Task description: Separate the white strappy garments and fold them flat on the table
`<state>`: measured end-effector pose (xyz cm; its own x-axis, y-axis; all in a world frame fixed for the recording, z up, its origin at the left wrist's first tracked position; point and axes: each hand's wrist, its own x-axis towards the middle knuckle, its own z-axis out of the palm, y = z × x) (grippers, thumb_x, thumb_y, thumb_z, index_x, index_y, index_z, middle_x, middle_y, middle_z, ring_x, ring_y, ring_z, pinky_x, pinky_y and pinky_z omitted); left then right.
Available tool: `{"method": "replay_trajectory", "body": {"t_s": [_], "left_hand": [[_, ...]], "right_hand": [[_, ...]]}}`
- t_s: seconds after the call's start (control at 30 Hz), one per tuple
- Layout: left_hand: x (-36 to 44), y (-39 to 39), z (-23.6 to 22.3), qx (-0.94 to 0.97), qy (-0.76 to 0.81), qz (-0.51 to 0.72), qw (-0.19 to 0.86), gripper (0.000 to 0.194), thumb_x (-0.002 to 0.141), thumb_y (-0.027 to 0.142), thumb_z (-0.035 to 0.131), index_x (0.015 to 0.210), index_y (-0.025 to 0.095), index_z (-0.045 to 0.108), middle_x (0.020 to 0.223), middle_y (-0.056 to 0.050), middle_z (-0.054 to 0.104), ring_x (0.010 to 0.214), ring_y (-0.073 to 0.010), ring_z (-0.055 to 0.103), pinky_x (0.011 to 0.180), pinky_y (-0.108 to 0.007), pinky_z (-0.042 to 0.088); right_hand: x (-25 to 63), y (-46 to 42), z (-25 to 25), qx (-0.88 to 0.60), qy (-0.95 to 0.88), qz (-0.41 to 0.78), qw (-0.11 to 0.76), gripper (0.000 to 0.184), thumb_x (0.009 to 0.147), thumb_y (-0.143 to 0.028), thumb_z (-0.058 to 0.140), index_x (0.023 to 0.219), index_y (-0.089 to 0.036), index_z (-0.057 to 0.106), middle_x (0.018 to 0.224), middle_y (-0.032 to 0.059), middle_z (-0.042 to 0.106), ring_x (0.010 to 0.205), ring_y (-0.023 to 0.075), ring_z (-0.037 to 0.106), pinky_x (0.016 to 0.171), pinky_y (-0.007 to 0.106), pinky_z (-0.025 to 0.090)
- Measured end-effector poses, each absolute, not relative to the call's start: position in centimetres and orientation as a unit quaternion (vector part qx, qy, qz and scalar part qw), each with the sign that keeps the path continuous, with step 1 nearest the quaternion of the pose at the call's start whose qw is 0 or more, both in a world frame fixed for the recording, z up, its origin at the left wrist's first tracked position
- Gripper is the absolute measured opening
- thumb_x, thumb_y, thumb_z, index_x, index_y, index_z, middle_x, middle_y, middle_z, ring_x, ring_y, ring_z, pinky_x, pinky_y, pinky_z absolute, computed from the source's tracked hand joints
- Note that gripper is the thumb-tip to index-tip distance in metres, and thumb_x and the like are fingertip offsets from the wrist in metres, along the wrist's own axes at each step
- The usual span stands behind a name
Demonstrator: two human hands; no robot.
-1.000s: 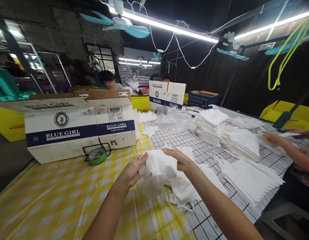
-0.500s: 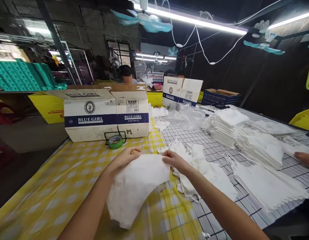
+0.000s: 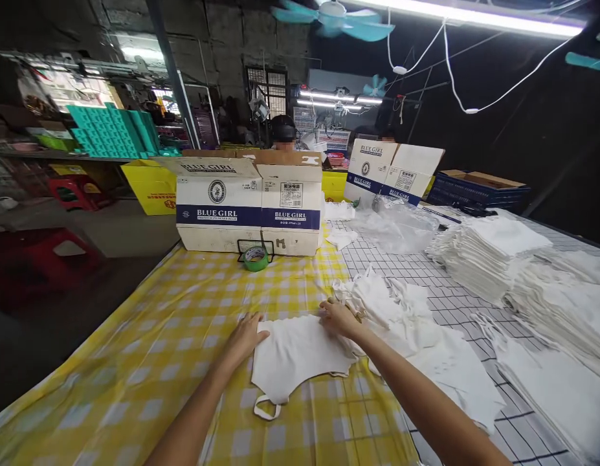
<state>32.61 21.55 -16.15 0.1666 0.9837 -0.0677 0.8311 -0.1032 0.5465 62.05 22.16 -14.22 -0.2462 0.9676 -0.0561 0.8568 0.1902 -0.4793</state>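
Observation:
A white strappy top [image 3: 300, 355] lies spread on the yellow-and-white checked cloth in front of me, with one strap looping out at its near left corner. At its left edge rests my left hand [image 3: 245, 342], open, fingers flat and thumb on the fabric. My right hand [image 3: 340, 320] lies at the top's far right part, fingers stretched out and partly over the cloth. Just right of it is a loose heap of white garments [image 3: 416, 323], which partly touches the top's right side.
A roll of green tape [image 3: 255, 259] sits before a white-and-blue carton [image 3: 232, 220]. Stacks of white garments [image 3: 494, 252] and a strappy pile [image 3: 552, 375] lie on the right. Clear plastic [image 3: 397, 226] lies further back. Beyond the carton a person's head shows.
The white top, held up between both hands before, now lies on the cloth with its strap showing. Both hands have lowered and loosened. The view has swung left.

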Motion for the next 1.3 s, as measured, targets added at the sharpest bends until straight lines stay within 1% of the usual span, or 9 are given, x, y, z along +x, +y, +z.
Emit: {"method": "replay_trajectory", "body": {"t_s": [0.1, 0.17, 0.4, 0.53, 0.67, 0.8, 1.0, 1.1, 1.3], "left_hand": [[32.8, 22.2, -16.1, 0.731, 0.601, 0.169, 0.276, 0.013, 0.064, 0.025, 0.058, 0.074, 0.019, 0.052, 0.083, -0.003, 0.055, 0.085, -0.0197, 0.051, 0.080, -0.031, 0.037], [32.7, 22.5, -15.5, 0.732, 0.578, 0.184, 0.312, 0.015, 0.063, 0.028, 0.058, 0.067, 0.019, 0.047, 0.074, 0.000, 0.051, 0.076, -0.0172, 0.049, 0.072, -0.029, 0.038], [31.9, 22.1, -9.0, 0.698, 0.459, 0.288, 0.469, 0.031, 0.074, 0.046, 0.053, 0.077, 0.021, 0.036, 0.067, 0.006, 0.042, 0.060, -0.0087, 0.042, 0.055, -0.019, 0.033], [31.9, 21.6, -3.3, 0.638, 0.375, 0.365, 0.565, 0.034, 0.072, 0.041, 0.063, 0.078, 0.021, 0.036, 0.064, 0.008, 0.040, 0.053, -0.0059, 0.038, 0.048, -0.017, 0.026], [31.6, 21.0, 1.3, 0.653, 0.379, 0.391, 0.527, 0.029, 0.073, 0.041, 0.063, 0.088, 0.021, 0.048, 0.070, 0.006, 0.049, 0.058, -0.0068, 0.043, 0.051, -0.016, 0.030], [31.0, 20.2, 3.8, 0.676, 0.392, 0.406, 0.474, 0.041, 0.073, 0.044, 0.063, 0.106, 0.021, 0.054, 0.084, 0.001, 0.060, 0.068, -0.0112, 0.052, 0.057, -0.019, 0.038], [30.6, 19.6, 5.4, 0.663, 0.408, 0.461, 0.427, 0.069, 0.072, 0.049, 0.062, 0.131, 0.019, 0.042, 0.088, -0.004, 0.065, 0.073, -0.0156, 0.058, 0.061, -0.023, 0.045], [30.4, 19.9, 5.5, 0.643, 0.414, 0.489, 0.421, 0.068, 0.070, 0.051, 0.063, 0.127, 0.018, 0.047, 0.088, -0.004, 0.067, 0.074, -0.0163, 0.060, 0.065, -0.024, 0.046], [29.7, 19.7, 4.9, 0.604, 0.446, 0.538, 0.382, 0.048, 0.069, 0.053, 0.064, 0.094, 0.013, 0.065, 0.083, -0.006, 0.069, 0.074, -0.0190, 0.061, 0.067, -0.028, 0.047]], "right_hand": [[61.0, 22.7, -15.0, -0.574, -0.769, 0.254, 0.122, 0.018, 0.068, -0.016, 0.060, 0.085, -0.016, 0.058, 0.086, 0.0046, 0.059, 0.075, 0.0164, 0.052, 0.064, 0.025, 0.034], [61.1, 22.6, -14.8, -0.553, -0.776, 0.278, 0.123, 0.010, 0.066, -0.014, 0.058, 0.075, -0.016, 0.055, 0.076, 0.0011, 0.056, 0.069, 0.0138, 0.049, 0.061, 0.023, 0.034], [63.7, 20.7, -9.2, -0.378, -0.702, 0.541, 0.267, 0.019, 0.072, -0.030, 0.060, 0.076, -0.019, 0.045, 0.072, -0.0031, 0.046, 0.065, 0.0106, 0.043, 0.057, 0.021, 0.034], [64.5, 19.6, -3.6, -0.347, -0.729, 0.527, 0.266, 0.032, 0.069, -0.038, 0.069, 0.089, -0.018, 0.053, 0.087, 0.0001, 0.051, 0.077, 0.0137, 0.048, 0.065, 0.023, 0.038], [65.7, 18.7, 1.5, -0.390, -0.789, 0.421, 0.220, 0.031, 0.074, -0.045, 0.065, 0.082, -0.016, 0.058, 0.078, -0.0004, 0.053, 0.071, 0.0129, 0.047, 0.061, 0.023, 0.035], [67.2, 18.0, 4.8, -0.444, -0.800, 0.344, 0.212, 0.034, 0.075, -0.049, 0.062, 0.069, -0.016, 0.056, 0.064, -0.0030, 0.048, 0.059, 0.0103, 0.041, 0.054, 0.022, 0.030], [68.0, 18.0, 7.9, -0.475, -0.771, 0.344, 0.247, 0.037, 0.072, -0.053, 0.062, 0.077, -0.017, 0.061, 0.066, -0.0017, 0.054, 0.060, 0.0117, 0.047, 0.052, 0.022, 0.033], [68.0, 18.2, 9.1, -0.476, -0.772, 0.324, 0.269, 0.038, 0.070, -0.053, 0.063, 0.079, -0.016, 0.063, 0.067, -0.0003, 0.056, 0.063, 0.0133, 0.050, 0.053, 0.022, 0.036], [68.2, 17.0, 10.2, -0.451, -0.751, 0.366, 0.316, 0.035, 0.069, -0.051, 0.066, 0.071, -0.016, 0.062, 0.064, 0.0009, 0.055, 0.058, 0.0119, 0.049, 0.049, 0.022, 0.035]]}}
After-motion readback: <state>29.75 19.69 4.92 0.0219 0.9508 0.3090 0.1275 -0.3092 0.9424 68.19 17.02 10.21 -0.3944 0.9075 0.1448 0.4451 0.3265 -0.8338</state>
